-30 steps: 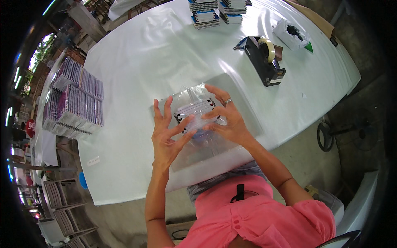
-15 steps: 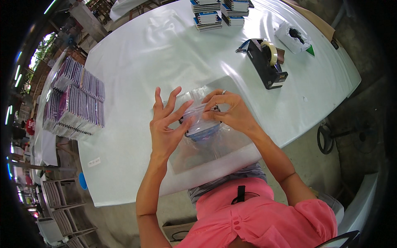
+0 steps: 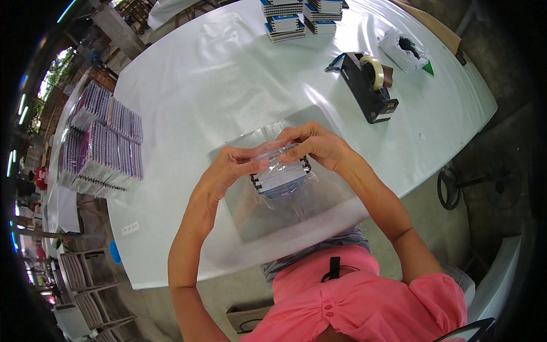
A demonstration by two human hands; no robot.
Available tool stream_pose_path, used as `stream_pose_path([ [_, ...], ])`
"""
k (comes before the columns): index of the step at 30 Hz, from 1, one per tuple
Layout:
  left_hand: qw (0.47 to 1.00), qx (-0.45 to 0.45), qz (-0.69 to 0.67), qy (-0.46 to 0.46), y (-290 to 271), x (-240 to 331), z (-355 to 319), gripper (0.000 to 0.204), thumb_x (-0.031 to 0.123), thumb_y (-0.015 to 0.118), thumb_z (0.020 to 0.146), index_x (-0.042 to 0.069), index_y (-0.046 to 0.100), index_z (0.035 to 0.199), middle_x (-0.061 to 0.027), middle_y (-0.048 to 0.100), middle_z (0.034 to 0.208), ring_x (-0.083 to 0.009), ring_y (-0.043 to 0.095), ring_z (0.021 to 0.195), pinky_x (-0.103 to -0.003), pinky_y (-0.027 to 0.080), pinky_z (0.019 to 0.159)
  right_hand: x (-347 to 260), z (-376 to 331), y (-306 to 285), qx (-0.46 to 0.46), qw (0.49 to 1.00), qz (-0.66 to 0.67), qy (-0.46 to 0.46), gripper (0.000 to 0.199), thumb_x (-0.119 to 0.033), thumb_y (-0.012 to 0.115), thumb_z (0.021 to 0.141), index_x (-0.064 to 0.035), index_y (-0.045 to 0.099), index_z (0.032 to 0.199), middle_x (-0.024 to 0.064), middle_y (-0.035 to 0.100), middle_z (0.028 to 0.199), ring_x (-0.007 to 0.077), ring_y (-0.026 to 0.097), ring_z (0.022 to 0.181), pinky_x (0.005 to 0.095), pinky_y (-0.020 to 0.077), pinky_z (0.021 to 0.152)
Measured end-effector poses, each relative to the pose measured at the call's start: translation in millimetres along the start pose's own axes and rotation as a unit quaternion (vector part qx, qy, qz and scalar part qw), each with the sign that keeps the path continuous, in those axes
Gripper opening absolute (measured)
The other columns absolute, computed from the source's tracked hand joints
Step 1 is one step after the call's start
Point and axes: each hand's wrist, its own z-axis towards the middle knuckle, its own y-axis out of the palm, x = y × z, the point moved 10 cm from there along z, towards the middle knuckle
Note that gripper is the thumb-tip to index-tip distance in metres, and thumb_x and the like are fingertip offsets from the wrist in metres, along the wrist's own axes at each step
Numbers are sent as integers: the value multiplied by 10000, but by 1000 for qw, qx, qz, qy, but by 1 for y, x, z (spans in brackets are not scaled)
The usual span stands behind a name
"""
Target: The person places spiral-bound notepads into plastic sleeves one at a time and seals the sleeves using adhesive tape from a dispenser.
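Observation:
A small stack of spiral-bound notebooks [image 3: 283,183] stands in front of me inside clear plastic film [image 3: 279,169], its dark coils showing at both sides. My left hand [image 3: 232,162] pinches the film at the stack's upper left, thumb and fingers pressed together. At the upper right, my right hand [image 3: 318,146] grips the same film between thumb and fingers. Beneath the stack, flat clear plastic sheets [image 3: 250,219] lie on the white-covered table [image 3: 176,114]. The fingertips partly hide the film's edge.
Beyond my right hand sits a black tape dispenser [image 3: 364,94] with a roll of tape. Farther back are a crumpled white bag [image 3: 401,52] and stacks of notebooks [image 3: 285,24]. Purple-edged notebook stacks [image 3: 108,145] stand at the left. A dark fan [image 3: 449,191] is beside the table's right edge.
My left hand has gone from spread fingers to a closed pinch on the film. The notebooks' edges now face me more plainly, and my left elbow has swung outward.

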Motion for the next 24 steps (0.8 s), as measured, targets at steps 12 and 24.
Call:
stream_pose_path([
  [12, 791, -14, 576, 206, 32, 49, -31, 701, 341, 764, 739, 196, 524, 1382, 15, 349, 1538, -376, 110, 1468, -624, 163, 1120, -22, -14, 13, 9, 994, -58, -88, 329, 116, 602, 649, -58, 776, 867, 20, 542, 941, 167, 535, 956, 271, 456, 834],
  [24, 649, 117, 702, 267, 67, 56, -67, 686, 315, 759, 755, 162, 505, 1374, 52, 392, 1493, -354, 216, 1434, -621, 172, 1125, -101, -75, -21, 15, 839, -426, -339, 318, 32, 618, 781, -89, 736, 1051, 125, 637, 1182, 228, 601, 1039, 313, 478, 838],
])
